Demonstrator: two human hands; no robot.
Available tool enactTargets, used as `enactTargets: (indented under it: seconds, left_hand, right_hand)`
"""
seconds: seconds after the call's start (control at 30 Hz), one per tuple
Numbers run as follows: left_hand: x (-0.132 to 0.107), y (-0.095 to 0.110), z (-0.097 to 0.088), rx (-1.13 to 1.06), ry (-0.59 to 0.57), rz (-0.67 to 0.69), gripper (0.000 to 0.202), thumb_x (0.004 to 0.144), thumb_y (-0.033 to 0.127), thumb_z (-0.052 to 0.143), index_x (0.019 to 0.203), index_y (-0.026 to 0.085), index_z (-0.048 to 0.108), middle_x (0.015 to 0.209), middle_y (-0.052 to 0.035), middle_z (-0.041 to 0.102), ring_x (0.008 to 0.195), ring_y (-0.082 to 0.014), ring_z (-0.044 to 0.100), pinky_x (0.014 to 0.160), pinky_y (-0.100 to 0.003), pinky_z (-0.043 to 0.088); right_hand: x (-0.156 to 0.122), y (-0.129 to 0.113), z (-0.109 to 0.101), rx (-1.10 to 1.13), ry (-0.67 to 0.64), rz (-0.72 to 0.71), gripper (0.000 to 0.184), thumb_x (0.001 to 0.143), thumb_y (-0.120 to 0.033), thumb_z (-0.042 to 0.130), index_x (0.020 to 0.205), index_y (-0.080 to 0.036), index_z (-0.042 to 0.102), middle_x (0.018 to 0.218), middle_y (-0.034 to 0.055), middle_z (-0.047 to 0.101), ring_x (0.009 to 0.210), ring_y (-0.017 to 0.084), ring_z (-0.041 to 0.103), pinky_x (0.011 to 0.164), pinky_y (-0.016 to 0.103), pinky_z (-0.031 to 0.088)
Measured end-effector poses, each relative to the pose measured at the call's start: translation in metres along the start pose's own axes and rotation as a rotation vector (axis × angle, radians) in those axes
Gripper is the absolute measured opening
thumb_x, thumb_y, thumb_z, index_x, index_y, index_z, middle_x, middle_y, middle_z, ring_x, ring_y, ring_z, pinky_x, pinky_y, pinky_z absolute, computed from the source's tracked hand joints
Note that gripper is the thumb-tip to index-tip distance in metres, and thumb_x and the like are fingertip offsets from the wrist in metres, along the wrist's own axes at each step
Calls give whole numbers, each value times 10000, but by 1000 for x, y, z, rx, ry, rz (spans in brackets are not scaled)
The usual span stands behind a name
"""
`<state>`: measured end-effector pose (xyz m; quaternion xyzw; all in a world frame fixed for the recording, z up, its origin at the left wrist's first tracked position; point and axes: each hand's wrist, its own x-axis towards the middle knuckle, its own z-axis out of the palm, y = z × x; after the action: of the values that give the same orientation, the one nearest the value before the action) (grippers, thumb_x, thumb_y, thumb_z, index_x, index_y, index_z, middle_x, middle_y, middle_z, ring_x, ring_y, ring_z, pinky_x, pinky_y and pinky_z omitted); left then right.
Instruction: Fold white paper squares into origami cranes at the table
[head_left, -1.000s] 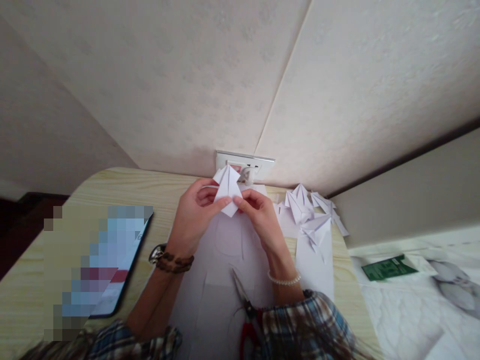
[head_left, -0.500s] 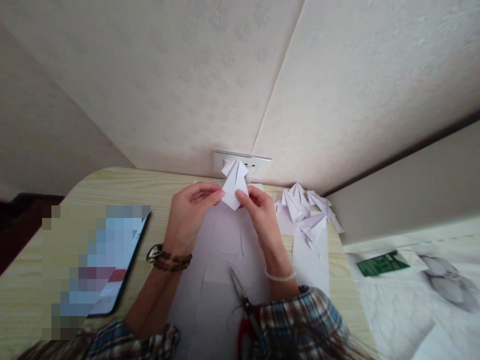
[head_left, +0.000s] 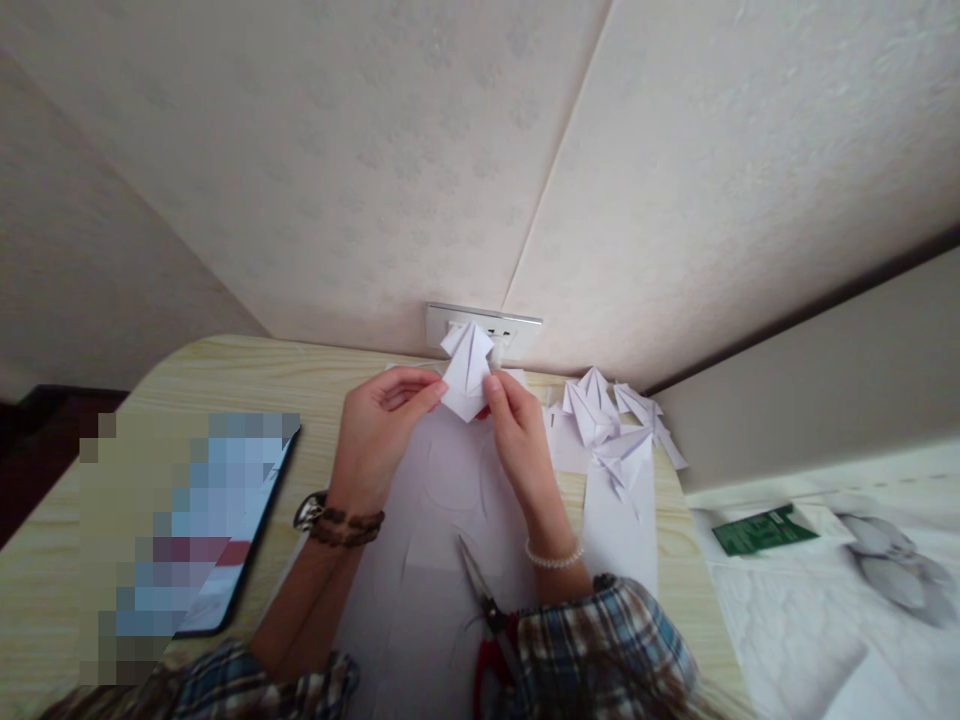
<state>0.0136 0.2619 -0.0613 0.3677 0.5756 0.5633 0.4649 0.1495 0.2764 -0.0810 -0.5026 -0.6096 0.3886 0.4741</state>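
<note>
A small piece of folded white paper (head_left: 466,375) is held up above the table's far side, its creased top wide and its lower end pointed. My left hand (head_left: 386,420) pinches its left edge between thumb and fingertips. On the opposite edge, my right hand (head_left: 519,430) grips it with the thumb in front and the fingers partly hidden behind. Below my hands lie white paper sheets (head_left: 442,600). Red-handled scissors (head_left: 491,620) rest on them near my right sleeve, their handles partly covered.
Several folded white paper pieces (head_left: 594,410) sit at the table's back right. A tablet (head_left: 247,530), partly pixelated, lies at left on the wooden table (head_left: 217,375). Behind is a wall socket (head_left: 525,330). A green packet (head_left: 765,530) lies on the white surface at right.
My right thumb has slid from the front of the folded paper out to its right edge. My left hand keeps its hold, and the paper has barely shifted.
</note>
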Motion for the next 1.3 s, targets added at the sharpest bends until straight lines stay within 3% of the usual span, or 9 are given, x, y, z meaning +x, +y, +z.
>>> enactTargets:
  seconds: [0.2, 0.5, 0.8, 0.97, 1.3]
  left_hand:
    - [1, -1, -1, -15, -127, -103, 249, 557, 329, 837, 701, 175, 704, 692, -4, 702, 703, -172, 651, 716, -282, 518]
    - [-1, 6, 0, 22, -143, -217, 318, 471, 334, 867, 698, 158, 730, 687, -15, 712, 662, -156, 626, 658, -262, 493]
    - [1, 3, -1, 22, -85, -144, 204, 491, 269, 830, 602, 173, 688, 593, 18, 658, 603, -136, 593, 643, -258, 488]
    - [3, 2, -2, 62, -64, -111, 147, 535, 262, 784, 606, 180, 685, 586, 17, 654, 607, -145, 599, 633, -264, 486]
    - [2, 1, -6, 85, -118, -66, 150, 573, 274, 778, 623, 180, 671, 612, 17, 649, 621, -139, 600, 633, -251, 480]
  right_hand:
    - [0, 3, -3, -68, 54, -6, 358, 916, -358, 442, 591, -207, 455, 567, -29, 454, 574, 132, 431, 564, 264, 301]
    - [0, 1, -4, -68, 44, -20, 361, 907, -355, 442, 579, -203, 437, 575, -23, 447, 581, 131, 428, 572, 265, 303]
    - [-1, -3, -2, -1, 12, -16, 347, 907, -366, 443, 605, -196, 468, 589, -26, 462, 589, 123, 420, 561, 262, 302]
    - [0, -3, -1, 99, -84, 76, 192, 817, -347, 606, 715, -185, 601, 683, -16, 534, 652, 128, 461, 589, 251, 350]
    - [0, 2, 0, 160, -80, 136, 182, 773, -333, 657, 674, -189, 606, 638, -29, 529, 608, 120, 440, 553, 246, 347]
